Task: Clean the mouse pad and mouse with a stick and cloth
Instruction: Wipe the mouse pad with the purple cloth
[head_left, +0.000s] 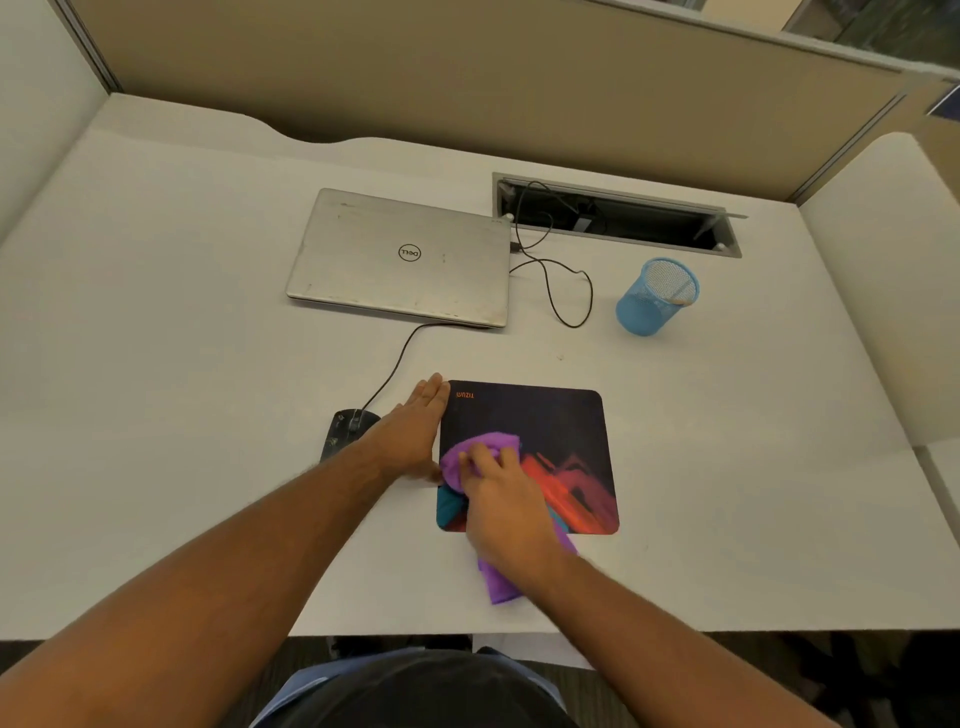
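Cloth (480, 457) sits bunched under your right hand (501, 499), fingers curled round it on the mouse pad (550, 415), while your left hand (415, 426) lies flat beside the pad's edge, likely steadying it, mouse (345, 426) just beyond.

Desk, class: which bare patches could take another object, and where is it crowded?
Free: the desk left of the laptop; the stretch right of the mouse pad, below the blue mesh cup. Crowded: the pad's left edge, where the left hand, mouse, and right hand gripping the purple cloth meet.
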